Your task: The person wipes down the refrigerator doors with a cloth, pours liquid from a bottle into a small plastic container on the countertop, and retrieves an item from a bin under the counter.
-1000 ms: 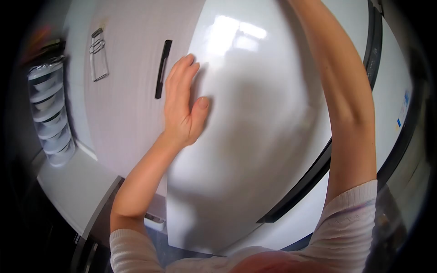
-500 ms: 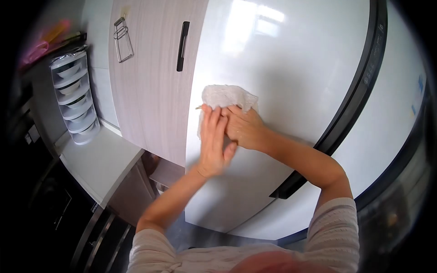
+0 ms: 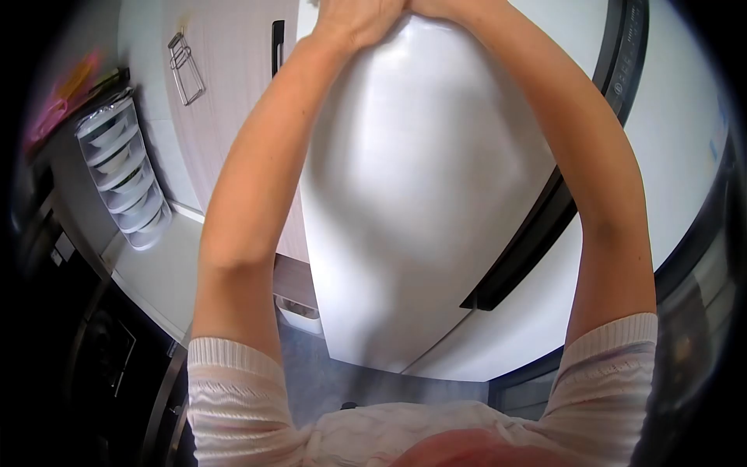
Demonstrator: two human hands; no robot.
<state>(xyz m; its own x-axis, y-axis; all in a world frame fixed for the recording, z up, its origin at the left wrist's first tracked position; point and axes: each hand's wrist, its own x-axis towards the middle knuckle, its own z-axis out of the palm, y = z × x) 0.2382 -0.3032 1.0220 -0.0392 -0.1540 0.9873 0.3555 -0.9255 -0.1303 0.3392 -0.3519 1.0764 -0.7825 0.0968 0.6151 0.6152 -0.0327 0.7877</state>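
Note:
Both arms stretch up in front of a glossy white fridge door point(image 3: 405, 194). My left hand point(image 3: 356, 22) is at the top edge of the view, close against the upper part of the door, with its fingers cut off by the frame. Beside it, my right hand point(image 3: 450, 8) shows only at the wrist and heel, and its fingers are also out of view. The pale cloth seen before cannot be made out now. A black vertical handle strip point(image 3: 537, 226) runs along the door's right side, left of my right forearm.
Left of the door stands a wood-grain cabinet point(image 3: 226, 78) with a metal wire rack point(image 3: 185, 70) on it. A clear tiered holder with bowls point(image 3: 128, 175) stands on a white counter point(image 3: 167, 268). A white bin point(image 3: 299, 315) sits low beside the fridge.
Both hands have moved up the door, from its middle to the top edge of the view. The cloth under them has gone out of sight. My view has shifted slightly.

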